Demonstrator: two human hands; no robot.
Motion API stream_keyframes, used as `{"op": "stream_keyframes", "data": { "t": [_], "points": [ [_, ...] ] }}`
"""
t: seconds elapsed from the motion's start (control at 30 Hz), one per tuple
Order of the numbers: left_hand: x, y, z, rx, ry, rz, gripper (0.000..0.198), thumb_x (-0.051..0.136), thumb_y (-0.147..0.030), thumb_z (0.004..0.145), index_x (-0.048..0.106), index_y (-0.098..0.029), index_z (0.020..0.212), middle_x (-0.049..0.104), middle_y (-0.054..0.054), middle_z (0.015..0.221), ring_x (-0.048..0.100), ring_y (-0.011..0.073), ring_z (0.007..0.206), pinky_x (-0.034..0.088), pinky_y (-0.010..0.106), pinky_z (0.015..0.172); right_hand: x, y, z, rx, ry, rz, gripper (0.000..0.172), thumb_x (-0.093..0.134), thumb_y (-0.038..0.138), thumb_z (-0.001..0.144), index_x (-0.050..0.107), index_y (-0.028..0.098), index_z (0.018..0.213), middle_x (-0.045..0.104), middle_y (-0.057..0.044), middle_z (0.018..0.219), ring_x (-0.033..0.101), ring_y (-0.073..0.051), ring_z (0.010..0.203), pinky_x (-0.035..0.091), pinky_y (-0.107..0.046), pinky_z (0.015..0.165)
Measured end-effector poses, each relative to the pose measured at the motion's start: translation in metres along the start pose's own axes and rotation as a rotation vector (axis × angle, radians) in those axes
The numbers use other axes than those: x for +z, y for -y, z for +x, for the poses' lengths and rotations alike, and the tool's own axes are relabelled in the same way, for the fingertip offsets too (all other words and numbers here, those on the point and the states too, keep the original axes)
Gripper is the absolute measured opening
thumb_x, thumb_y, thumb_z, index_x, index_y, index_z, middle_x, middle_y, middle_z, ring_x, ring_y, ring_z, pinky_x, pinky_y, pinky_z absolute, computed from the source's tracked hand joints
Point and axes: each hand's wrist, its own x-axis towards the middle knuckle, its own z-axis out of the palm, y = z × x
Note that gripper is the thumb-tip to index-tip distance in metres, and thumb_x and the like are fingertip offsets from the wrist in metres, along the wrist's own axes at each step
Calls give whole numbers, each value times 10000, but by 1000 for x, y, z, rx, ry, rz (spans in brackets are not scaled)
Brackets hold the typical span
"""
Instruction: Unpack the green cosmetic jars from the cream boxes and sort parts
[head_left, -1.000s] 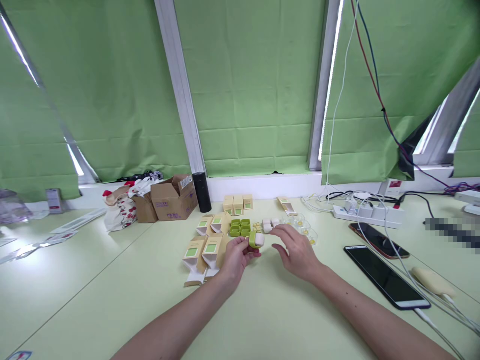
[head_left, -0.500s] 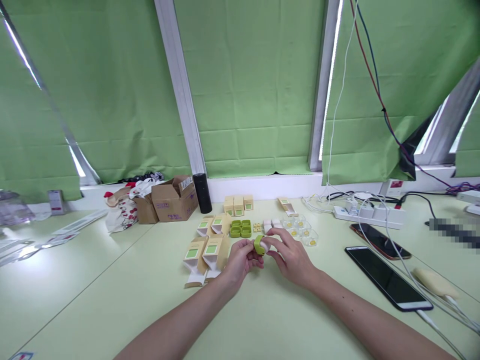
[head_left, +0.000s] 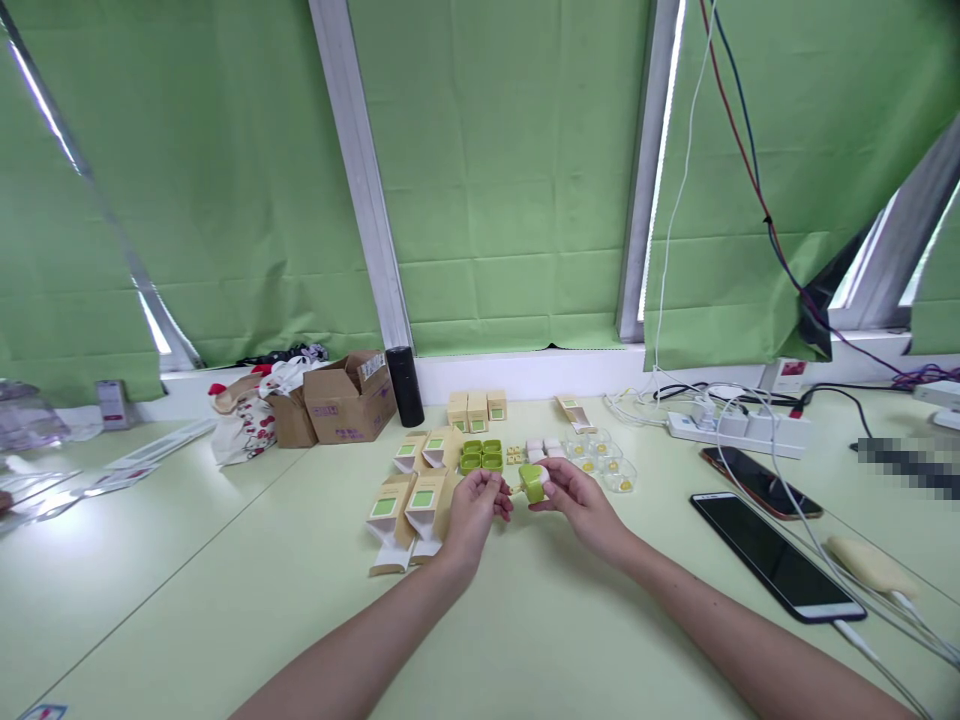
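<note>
My right hand (head_left: 577, 497) grips a small green cup-shaped piece (head_left: 532, 483) with a white part (head_left: 544, 478) at its right end. On the left side of that piece, the closed fingertips of my left hand (head_left: 480, 500) pinch a tiny yellow piece (head_left: 515, 490), partly hidden by the fingers. Just beyond my hands lie several square green cups (head_left: 481, 457), small yellow pieces (head_left: 514, 455) and white blocks (head_left: 535, 446). Clear plastic domes (head_left: 619, 475) with yellow centres sit to the right. Opened kraft boxes (head_left: 424, 505) with green labels lie beside my left hand.
Closed kraft boxes (head_left: 477, 410) stand farther back. A cardboard carton (head_left: 349, 400) and a black cylinder (head_left: 405, 388) are at back left. Two phones (head_left: 776, 555), a power strip (head_left: 780, 435) and cables occupy the right. Part of another person's hand (head_left: 4, 502) shows at the left edge.
My right hand now holds the green piece, turned with its white end rightward. My left fingers have moved slightly left, off its body onto the yellow piece. Another person's hand has appeared far left.
</note>
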Motion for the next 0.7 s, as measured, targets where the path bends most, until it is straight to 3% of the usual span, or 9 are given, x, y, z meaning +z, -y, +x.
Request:
{"op": "stream_keyframes", "data": {
  "t": [0.2, 0.3, 0.47, 0.7],
  "points": [
    [4, -5, -1, 105, -5, 101, 338, 795, -439, 746, 697, -148, 887, 711, 60, 804, 609, 143, 627, 492, 262, 569, 2, 0, 1, 121, -10, 65, 479, 737, 638, 809, 627, 240, 1052, 666, -58, 1074, 687, -256, 1015, 626, -505, 884],
    [5, -7, -5, 132, 15, 161, 332, 787, -398, 758, 754, -148, 974, 743, 78, 853, 639, 167, 689, 500, 267, 620, 3, -1, 2, 105, -12, 51, 451, 768, 606, 793, 630, 240, 1018, 644, -36, 1020, 677, -234, 960, 632, -491, 868],
    [4, -5, -9, 203, 40, 241, 256, 752, -347, 812, 784, -176, 1000, 771, 112, 1027, 696, 228, 931, 532, 314, 854, 5, -2, 3, 68, -27, -30, 409, 765, 554, 814, 617, 227, 1011, 617, -21, 990, 637, -184, 859, 641, -428, 777],
    [4, -5, -12, 252, 75, 335, 264, 731, -348, 847, 779, -191, 1053, 764, 124, 1089, 682, 260, 999, 514, 355, 917, 5, 0, 1, 53, -61, -103, 394, 817, 406, 754, 558, 238, 997, 601, -11, 954, 603, -185, 875, 576, -318, 674]
  ]
}}
